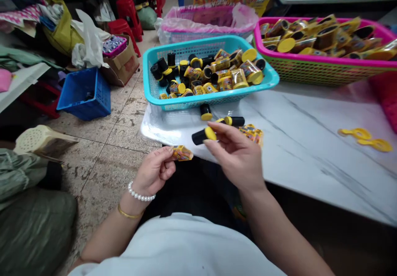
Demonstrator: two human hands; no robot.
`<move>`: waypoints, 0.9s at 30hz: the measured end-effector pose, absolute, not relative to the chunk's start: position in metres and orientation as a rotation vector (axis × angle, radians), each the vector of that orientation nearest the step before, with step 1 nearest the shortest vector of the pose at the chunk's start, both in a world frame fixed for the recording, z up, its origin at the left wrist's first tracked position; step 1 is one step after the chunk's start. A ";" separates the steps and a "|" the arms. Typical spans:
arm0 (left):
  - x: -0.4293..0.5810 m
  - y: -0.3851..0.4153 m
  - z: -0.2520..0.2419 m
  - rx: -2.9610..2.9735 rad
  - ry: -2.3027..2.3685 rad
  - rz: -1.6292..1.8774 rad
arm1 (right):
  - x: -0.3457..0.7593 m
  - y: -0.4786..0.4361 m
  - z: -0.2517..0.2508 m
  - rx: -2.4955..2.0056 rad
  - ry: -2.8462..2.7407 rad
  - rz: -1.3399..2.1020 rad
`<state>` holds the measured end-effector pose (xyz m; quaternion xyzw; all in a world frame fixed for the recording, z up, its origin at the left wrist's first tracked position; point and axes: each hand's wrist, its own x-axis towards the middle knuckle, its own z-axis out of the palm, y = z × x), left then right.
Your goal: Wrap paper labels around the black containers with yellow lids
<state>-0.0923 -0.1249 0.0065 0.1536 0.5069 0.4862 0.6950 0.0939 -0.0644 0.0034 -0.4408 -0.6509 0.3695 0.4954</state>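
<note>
Between the thumb and fingers of my right hand [240, 156] is a small black cylinder with a yellow cap [203, 136], tilted, its black end toward the left. My left hand [158, 166] pinches a printed yellow sleeve [182, 153] just left of and below the cylinder; the two are apart. On the table behind my right hand lie another black cylinder with a yellow end [235, 121] and a stack of printed yellow sleeves [252, 134], partly hidden by the hand. A further black cylinder [205, 112] stands against the basket.
A turquoise basket [214, 98] holds several black cylinders and sleeved ones. Right of it, a pink-rimmed basket [304, 67] is full of larger yellow pieces. Yellow ring-shaped pieces [366, 138] lie on the white table [310, 156]. A blue crate [85, 94] sits on the floor at left.
</note>
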 end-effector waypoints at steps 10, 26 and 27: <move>-0.084 -0.113 0.002 0.243 0.960 1.099 | 0.097 -0.085 0.000 -1.043 -1.276 1.317; -0.074 -0.113 0.005 0.046 0.825 1.111 | 0.090 -0.100 -0.001 -1.043 -1.370 1.137; -0.074 -0.113 0.005 0.023 0.821 1.121 | 0.091 -0.100 -0.002 -1.064 -1.405 1.091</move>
